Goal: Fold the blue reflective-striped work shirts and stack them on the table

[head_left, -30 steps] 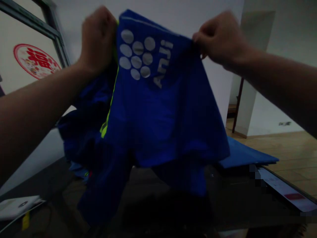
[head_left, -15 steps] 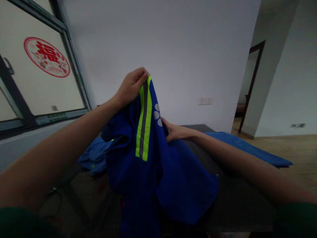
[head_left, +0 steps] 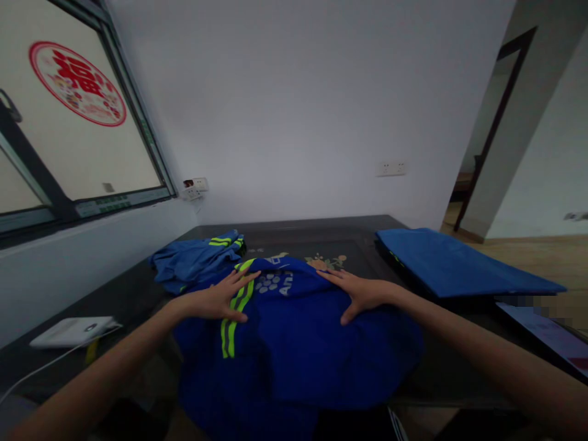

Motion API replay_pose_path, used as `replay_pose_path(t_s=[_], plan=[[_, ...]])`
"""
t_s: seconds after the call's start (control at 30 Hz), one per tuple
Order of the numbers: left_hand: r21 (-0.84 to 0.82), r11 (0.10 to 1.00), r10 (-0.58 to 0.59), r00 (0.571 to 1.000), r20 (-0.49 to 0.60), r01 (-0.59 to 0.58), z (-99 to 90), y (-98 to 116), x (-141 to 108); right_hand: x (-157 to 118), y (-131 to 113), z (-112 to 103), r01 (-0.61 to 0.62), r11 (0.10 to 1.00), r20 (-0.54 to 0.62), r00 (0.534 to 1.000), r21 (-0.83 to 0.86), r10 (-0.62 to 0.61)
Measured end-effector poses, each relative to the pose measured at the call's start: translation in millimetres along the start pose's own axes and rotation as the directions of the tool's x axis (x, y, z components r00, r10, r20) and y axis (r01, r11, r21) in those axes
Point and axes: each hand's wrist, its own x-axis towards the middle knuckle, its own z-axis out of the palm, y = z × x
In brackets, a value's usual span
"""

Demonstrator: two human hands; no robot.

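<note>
A dark blue work jacket (head_left: 294, 343) lies spread over the front of the dark table, its lower part hanging past the near edge. It has yellow-green and grey reflective strips and a pale printed logo with letters. My left hand (head_left: 223, 297) rests on the cloth beside the strip at the left, fingers spread. On the right part of the jacket lies my right hand (head_left: 361, 293), thumb and fingers apart, palm toward the fabric. Neither hand grips the cloth.
A crumpled blue garment (head_left: 193, 260) with yellow-green strips lies at the table's back left. Folded blue cloth (head_left: 459, 260) lies at the right. A white device (head_left: 73, 332) with a cable sits at the left, and a printed sheet (head_left: 546, 334) at the right edge. Behind the dark table (head_left: 294, 230) stands a wall.
The jacket, held up by my left hand before, now lies on the table. My left hand has let go and come down. My right hand has moved right and lies spread on the cloth.
</note>
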Motion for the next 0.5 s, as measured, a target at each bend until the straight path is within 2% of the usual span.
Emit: replay_pose_path(t_s=[0.07,0.13,0.17,0.23,0.27,0.37,0.43,0.5], plan=[[-0.090,0.995,-0.019,0.992,0.127,0.031,30.5,-2,-8,-6,1,4,-0.081,0.997,0.075,0.994,-0.016,0.082],[-0.137,0.985,-0.073,0.975,0.209,0.104,55.7,0,-8,-5,2,16,-0.093,0.995,0.021,0.995,0.019,0.093],[-0.150,0.979,-0.105,0.972,0.211,0.138,66.3,3,-7,-2,2,24,-0.074,0.995,-0.040,0.996,0.068,0.077],[-0.208,0.966,-0.129,0.982,0.137,0.156,83.8,10,0,7,0,42,0.005,0.973,-0.179,0.983,0.231,0.038],[-0.269,0.955,-0.106,0.991,0.083,0.125,90.9,16,5,13,-3,51,0.057,0.940,-0.240,0.970,0.337,0.028],[-0.515,0.854,0.033,0.996,-0.079,-0.069,107.7,37,26,35,-18,68,0.201,0.724,-0.346,0.936,0.660,0.056],[-0.623,0.759,0.072,0.976,-0.204,-0.187,115.7,52,44,53,-32,70,0.270,0.588,-0.404,0.908,0.762,0.107],[-0.654,0.721,-0.015,0.938,-0.346,-0.230,119.7,64,63,68,-49,62,0.339,0.561,-0.492,0.859,0.756,0.144]])
